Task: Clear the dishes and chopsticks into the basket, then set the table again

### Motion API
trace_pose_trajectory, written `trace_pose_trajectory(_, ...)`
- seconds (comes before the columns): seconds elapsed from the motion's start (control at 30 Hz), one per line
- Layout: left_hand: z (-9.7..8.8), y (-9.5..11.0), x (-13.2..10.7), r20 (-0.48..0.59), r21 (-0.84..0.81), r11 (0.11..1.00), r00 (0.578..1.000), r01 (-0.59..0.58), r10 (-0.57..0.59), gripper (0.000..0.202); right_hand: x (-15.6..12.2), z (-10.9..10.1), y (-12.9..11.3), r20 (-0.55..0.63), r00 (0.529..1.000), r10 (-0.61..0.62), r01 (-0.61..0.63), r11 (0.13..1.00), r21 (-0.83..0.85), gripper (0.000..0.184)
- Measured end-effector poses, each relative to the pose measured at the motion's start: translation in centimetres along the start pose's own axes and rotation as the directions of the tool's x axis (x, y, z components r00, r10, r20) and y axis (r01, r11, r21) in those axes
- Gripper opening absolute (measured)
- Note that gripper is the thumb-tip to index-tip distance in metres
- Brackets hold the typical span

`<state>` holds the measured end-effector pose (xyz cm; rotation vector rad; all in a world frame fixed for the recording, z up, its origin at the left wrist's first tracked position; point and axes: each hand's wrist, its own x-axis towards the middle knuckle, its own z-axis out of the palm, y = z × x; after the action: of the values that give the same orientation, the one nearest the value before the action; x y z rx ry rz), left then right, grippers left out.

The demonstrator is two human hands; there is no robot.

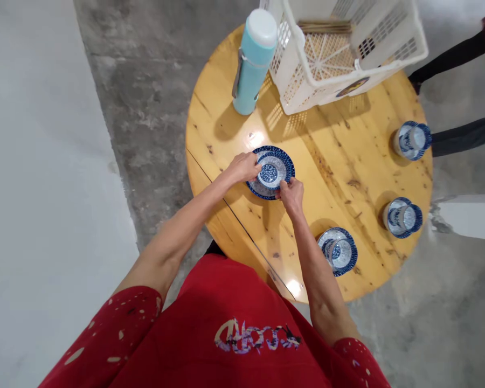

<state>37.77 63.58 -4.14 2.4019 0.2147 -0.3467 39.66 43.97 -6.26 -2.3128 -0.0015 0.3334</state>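
The left hand [244, 167] was closed over the rim of the blue-and-white dish [271, 171] at about nine o'clock, fingers curled onto its edge. The right hand [291, 194] pinched the same rim at about five o'clock. The dish therefore lay flat between both hands and in contact with each, neither hand the nearer, and being round it had no long axis. It rested on the round wooden table [327, 140], toward nine o'clock of centre, with the teal bottle [254, 59] near at twelve o'clock and a second dish [339, 250] apart at four o'clock.
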Motion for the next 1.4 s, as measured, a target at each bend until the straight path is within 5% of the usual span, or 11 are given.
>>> trace_pose_trajectory(0.13,-0.2,0.4,-0.8,-0.057,0.055,0.998,0.998,0.021,-0.017,0.031,-0.3,-0.2,-0.3,0.011,1.0,-0.01,0.01,1.0,0.005,0.013)
trace_pose_trajectory(0.27,-0.9,0.1,-3.1,-0.222,-0.039,0.999,0.974,0.024,-0.032,0.034,-1.6,-1.8,-0.7,-0.025,1.0,-0.011,0.013,0.995,0.097,0.033)
trace_pose_trajectory(0.47,0.1,-2.2,-9.6,-0.383,-0.265,0.96,0.905,0.086,-0.187,0.029,-8.7,-5.0,1.5,-0.151,0.986,0.071,-0.029,0.964,0.265,0.051)
trace_pose_trajectory(0.57,2.2,-2.8,-12.9,-0.332,-0.357,0.927,0.913,0.112,-0.238,0.03,-14.4,-4.3,4.5,-0.166,0.973,0.157,-0.1,0.946,0.309,0.046)
trace_pose_trajectory(0.7,5.7,-1.9,-15.7,-0.22,-0.388,0.917,0.958,0.088,-0.185,0.027,-21.1,-1.6,7.8,-0.042,0.938,0.344,-0.294,0.854,0.43,0.054)
trace_pose_trajectory(0.87,8.9,0.4,-17.2,-0.137,-0.309,0.949,0.99,-0.067,0.025,0.027,-23.3,-0.4,7.9,0.04,0.945,0.325,-0.307,0.836,0.455,0.063)
trace_pose_trajectory(0.97,9.4,1.2,-17.7,-0.14,-0.266,0.956,0.986,-0.126,0.091,0.027,-22.7,-1.3,7.2,-0.004,0.966,0.259,-0.23,0.866,0.444,0.058)
trace_pose_trajectory(1.13,9.1,1.4,-19.4,-0.214,-0.258,0.965,0.977,-0.049,-0.008,0.026,-23.7,-2.9,8.4,-0.004,0.973,0.23,-0.198,0.848,0.492,0.05)
trace_pose_trajectory(1.27,10.2,2.5,-21.5,-0.251,-0.194,0.981,0.967,-0.001,-0.049,0.027,-26.5,-5.0,11.6,-0.004,0.974,0.227,-0.188,0.819,0.542,0.048)
trace_pose_trajectory(1.4,14.0,6.9,-24.5,-0.225,-0.135,0.99,0.974,-0.041,0.009,0.027,-30.6,-8.8,16.7,-0.052,0.957,0.285,-0.21,0.807,0.552,0.05)
